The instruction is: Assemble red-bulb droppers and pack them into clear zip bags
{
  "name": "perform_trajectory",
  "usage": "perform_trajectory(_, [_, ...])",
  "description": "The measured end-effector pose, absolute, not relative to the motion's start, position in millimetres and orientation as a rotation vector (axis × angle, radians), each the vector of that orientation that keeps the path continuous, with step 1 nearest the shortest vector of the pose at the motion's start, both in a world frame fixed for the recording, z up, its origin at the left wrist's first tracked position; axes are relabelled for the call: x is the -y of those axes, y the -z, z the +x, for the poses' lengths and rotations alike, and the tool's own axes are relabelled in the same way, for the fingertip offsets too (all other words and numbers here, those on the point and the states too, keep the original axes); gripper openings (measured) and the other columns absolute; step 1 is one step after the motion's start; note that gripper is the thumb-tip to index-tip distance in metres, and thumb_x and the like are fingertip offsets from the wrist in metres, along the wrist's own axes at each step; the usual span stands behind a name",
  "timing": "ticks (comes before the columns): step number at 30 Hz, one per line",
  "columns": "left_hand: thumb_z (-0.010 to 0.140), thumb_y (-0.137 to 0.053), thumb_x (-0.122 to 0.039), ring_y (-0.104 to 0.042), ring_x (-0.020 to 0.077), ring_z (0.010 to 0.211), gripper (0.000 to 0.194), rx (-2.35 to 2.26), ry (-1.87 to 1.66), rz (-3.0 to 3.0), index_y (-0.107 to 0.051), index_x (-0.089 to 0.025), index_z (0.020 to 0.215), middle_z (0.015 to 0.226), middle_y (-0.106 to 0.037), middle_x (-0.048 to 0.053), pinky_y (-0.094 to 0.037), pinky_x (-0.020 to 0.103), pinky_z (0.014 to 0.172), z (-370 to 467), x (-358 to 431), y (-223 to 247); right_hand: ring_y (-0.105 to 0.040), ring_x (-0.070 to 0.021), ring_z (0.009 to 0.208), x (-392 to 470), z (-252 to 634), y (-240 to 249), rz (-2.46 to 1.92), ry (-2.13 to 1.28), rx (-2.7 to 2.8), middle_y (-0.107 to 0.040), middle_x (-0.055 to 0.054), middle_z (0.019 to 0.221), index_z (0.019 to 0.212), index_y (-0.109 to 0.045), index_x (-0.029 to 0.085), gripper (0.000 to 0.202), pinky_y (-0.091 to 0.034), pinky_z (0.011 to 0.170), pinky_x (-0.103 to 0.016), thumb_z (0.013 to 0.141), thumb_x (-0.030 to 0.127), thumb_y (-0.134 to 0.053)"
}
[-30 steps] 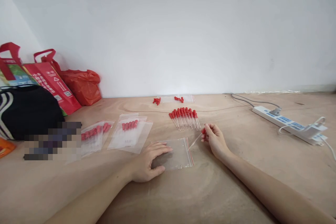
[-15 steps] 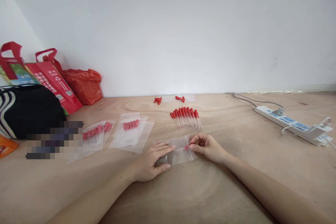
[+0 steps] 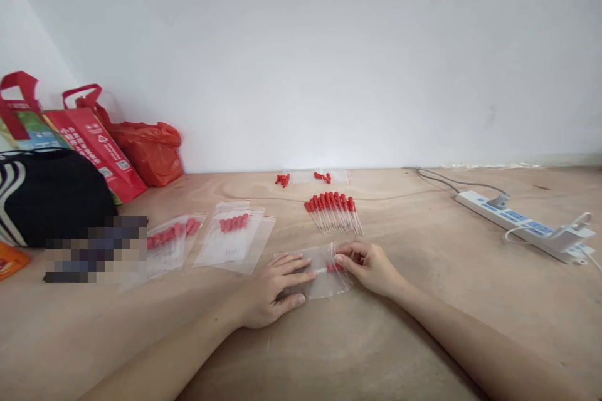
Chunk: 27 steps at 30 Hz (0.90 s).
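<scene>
A clear zip-lock bag (image 3: 324,290) lies flat on the table in front of me. Spread over its left part is my left hand (image 3: 277,288), open, fingers pressing the plastic down. Inside the bag lies a dropper with a red rubber bulb (image 3: 333,267) and a thin clear tube; its tube end is partly hidden by my left fingers. My right hand (image 3: 367,263) pinches the bag's mouth edge at the right, just beside the bulb. Just beyond, several red-bulbed droppers (image 3: 333,210) lie side by side in a fanned row.
Left of my hands lie filled bags of droppers (image 3: 230,238) and more such bags (image 3: 172,241). Loose red bulbs (image 3: 283,180) and a bag (image 3: 301,177) are by the wall. A power strip (image 3: 522,225) sits right; carrier bags (image 3: 98,144) and a black bag (image 3: 51,200) stand left.
The dropper has slid left, its bulb now inside the bag. My right fingers have shifted slightly left, from the bulb to the bag's edge. My left hand stays in place.
</scene>
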<state>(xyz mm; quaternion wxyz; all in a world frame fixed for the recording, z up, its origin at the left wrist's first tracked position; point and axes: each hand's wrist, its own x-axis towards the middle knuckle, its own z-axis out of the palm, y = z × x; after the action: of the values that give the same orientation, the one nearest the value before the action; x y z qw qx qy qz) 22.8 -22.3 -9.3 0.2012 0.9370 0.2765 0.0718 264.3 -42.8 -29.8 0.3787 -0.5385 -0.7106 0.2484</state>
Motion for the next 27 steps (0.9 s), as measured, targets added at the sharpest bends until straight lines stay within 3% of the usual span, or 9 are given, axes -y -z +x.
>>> perform_trajectory(4, [0.086,-0.044,-0.036,-0.036,0.0218,0.12,0.037,-0.814,-0.369,2.565,-0.047,-0.025,0.121,0.126,-0.046,0.006,-0.031,0.04,0.099,20,21,11,-0.046,-0.0095,0.052,48,266,24,-1.436,-0.663,1.825,-0.057,-0.001,0.061,0.072,-0.068,0.019,0.028,-0.035,0.048,-0.02,0.068,0.045,-0.06])
perform_trajectory(7, [0.083,-0.048,-0.039,-0.04,0.0213,0.117,0.04,-0.843,-0.35,2.556,-0.048,-0.022,0.119,0.124,-0.048,0.006,-0.03,0.04,0.1,19,19,13,-0.047,-0.0094,0.054,49,262,24,-1.453,-0.655,1.84,-0.058,0.0,0.064,0.073,-0.068,0.02,0.023,-0.036,0.049,-0.02,0.06,0.04,-0.067])
perform_trajectory(14, [0.085,-0.044,-0.039,-0.033,0.0212,0.123,0.042,-0.819,-0.253,2.567,-0.042,-0.025,0.125,0.133,-0.04,0.004,-0.019,0.045,0.104,21,18,11,-0.049,-0.0105,0.055,41,256,38,-1.532,-0.705,1.641,-0.06,-0.002,0.071,0.071,-0.068,0.02,0.022,-0.037,0.05,-0.022,0.064,0.04,-0.062])
perform_trajectory(18, [0.085,-0.045,-0.039,-0.031,0.0208,0.125,0.045,-0.808,-0.213,2.578,-0.039,-0.025,0.127,0.135,-0.037,0.004,-0.015,0.046,0.105,23,19,6,-0.046,-0.0097,0.049,39,257,39,-1.458,-0.911,1.508,-0.058,-0.001,0.059,0.067,-0.065,0.017,0.023,-0.036,0.046,-0.022,0.065,0.039,-0.06])
perform_trajectory(27, [0.083,-0.048,-0.038,-0.029,0.0233,0.125,0.046,-0.819,-0.267,2.554,-0.039,-0.027,0.127,0.136,-0.034,0.005,-0.018,0.046,0.104,20,18,8,-0.041,-0.0076,0.042,37,265,40,-1.401,-1.06,1.412,-0.05,0.003,0.048,0.061,-0.054,0.016,0.024,-0.032,0.04,-0.02,0.064,0.039,-0.061])
